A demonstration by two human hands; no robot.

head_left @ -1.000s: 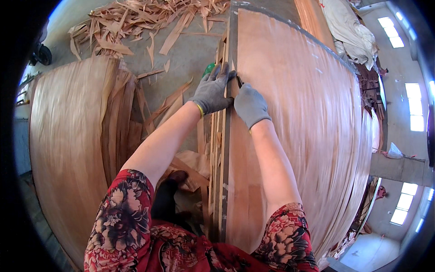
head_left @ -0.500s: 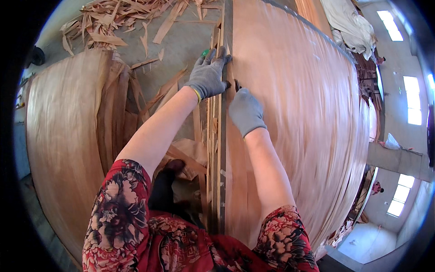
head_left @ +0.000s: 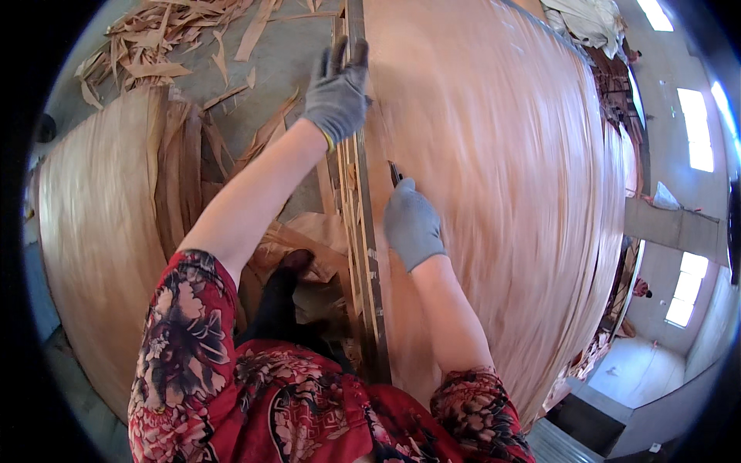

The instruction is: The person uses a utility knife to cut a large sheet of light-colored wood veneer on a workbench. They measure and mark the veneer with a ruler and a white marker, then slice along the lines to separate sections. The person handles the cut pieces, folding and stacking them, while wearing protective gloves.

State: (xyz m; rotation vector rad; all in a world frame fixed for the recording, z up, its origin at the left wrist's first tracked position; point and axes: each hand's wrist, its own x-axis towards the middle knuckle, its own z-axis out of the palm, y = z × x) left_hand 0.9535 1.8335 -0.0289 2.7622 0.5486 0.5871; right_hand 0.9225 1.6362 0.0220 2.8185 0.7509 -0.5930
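Note:
My left hand (head_left: 337,92), in a grey glove with dark fingertips, is at the long edge strip (head_left: 368,266) of a broad stack topped by a thin wood veneer sheet (head_left: 494,193). Its fingers are stretched out, and it holds nothing. Whether the palm rests on the strip or hovers over it, I cannot tell. Closer to me, my right hand (head_left: 414,224), also gloved in grey, is closed around a slim dark knife (head_left: 395,173). The knife's tip points away from me over the sheet, just right of the strip. Most of its handle is hidden in the glove.
Another veneer stack (head_left: 100,208) with ragged edges stands on the left. Torn veneer strips (head_left: 166,38) lie heaped on the grey floor at the far left. More scraps (head_left: 309,231) lie by my leg, between the stacks. White sheeting (head_left: 583,23) is at the far right.
My right hand has drawn the knife toward me along the sheet's left side. My left hand's fingers, bent over the edge before, are now straightened. The view has shifted a little.

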